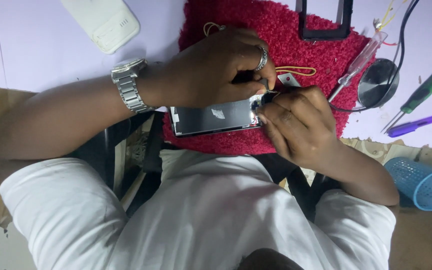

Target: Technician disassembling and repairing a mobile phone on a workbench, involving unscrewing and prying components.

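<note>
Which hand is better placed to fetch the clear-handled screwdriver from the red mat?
Probably the right hand. It is on the same side as the clear-handled screwdriver and nearer to it, though it now steadies the phone. The left hand pinches a small dark tool and would have to cross over.

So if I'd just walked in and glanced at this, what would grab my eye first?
Probably the shaggy red mat at the top middle, with both hands meeting over an opened phone at its near edge. The left hand, with a ring and a metal wristwatch, pinches a small dark tool against the phone's end, while the right hand steadies it. Screwdrivers lie to the right.
</note>
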